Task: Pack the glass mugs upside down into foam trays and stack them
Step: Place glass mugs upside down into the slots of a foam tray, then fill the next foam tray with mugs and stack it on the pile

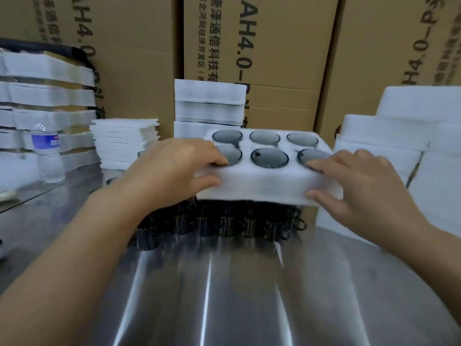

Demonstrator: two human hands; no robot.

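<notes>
A white foam tray holds several dark glass mugs upside down, their round bases showing in its holes. It is held above a cluster of loose dark glass mugs standing on the steel table. My left hand grips the tray's left end, fingers on top and thumb on the front face. My right hand grips the right end, fingers on top and thumb under the front edge.
The steel table stretches toward me. Stacks of foam trays stand behind, at the left and at the right. A pile of foam sheets and a water bottle sit at the left. Cardboard boxes form the back wall.
</notes>
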